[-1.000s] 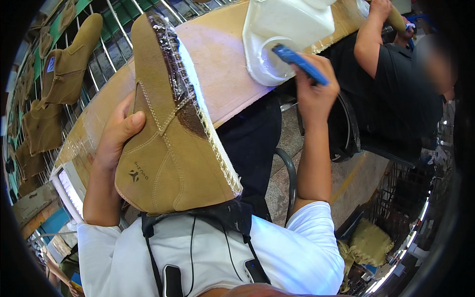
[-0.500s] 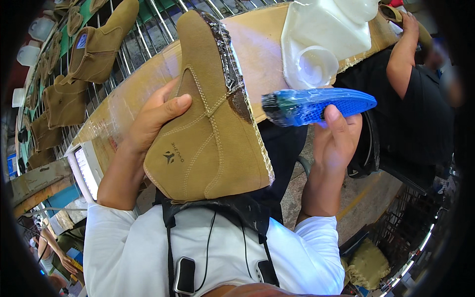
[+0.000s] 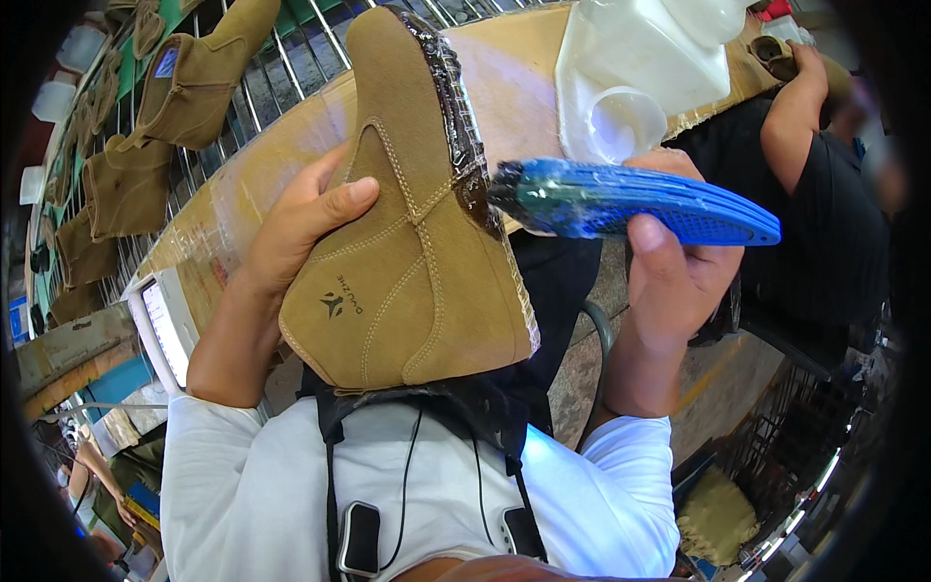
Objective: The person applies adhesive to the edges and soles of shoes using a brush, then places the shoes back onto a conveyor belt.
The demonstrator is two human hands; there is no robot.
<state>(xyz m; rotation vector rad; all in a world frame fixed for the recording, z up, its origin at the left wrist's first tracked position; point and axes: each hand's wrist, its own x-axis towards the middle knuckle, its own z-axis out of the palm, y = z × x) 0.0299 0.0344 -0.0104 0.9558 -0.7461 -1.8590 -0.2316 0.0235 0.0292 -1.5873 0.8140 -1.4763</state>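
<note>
A tan ankle boot (image 3: 388, 262) with pale stitching lies on its side in front of me, toe pointing away. My left hand (image 3: 315, 209) grips it from the left, thumb on the upper and fingers hidden behind. Along the boot's right edge, where no sole shows, runs a dark, shiny wet band (image 3: 446, 87). My right hand (image 3: 684, 276) is closed around a blue-handled brush (image 3: 669, 199), thumb below the handle. The brush's dark, wet bristles meet the boot's edge near the heel.
A white plastic jug (image 3: 650, 58) with a round cup-like opening stands on the cardboard-covered bench (image 3: 514, 68). More tan boots (image 3: 184, 97) rest on a metal rack at left. Another person's arm (image 3: 795, 116) holds a boot at far right. A white-framed device (image 3: 160, 325) sits left.
The brush has moved left onto the boot's edge and turned slightly. More of the heel edge looks dark and wet. The boot has shifted slightly upward in view, still in my left hand.
</note>
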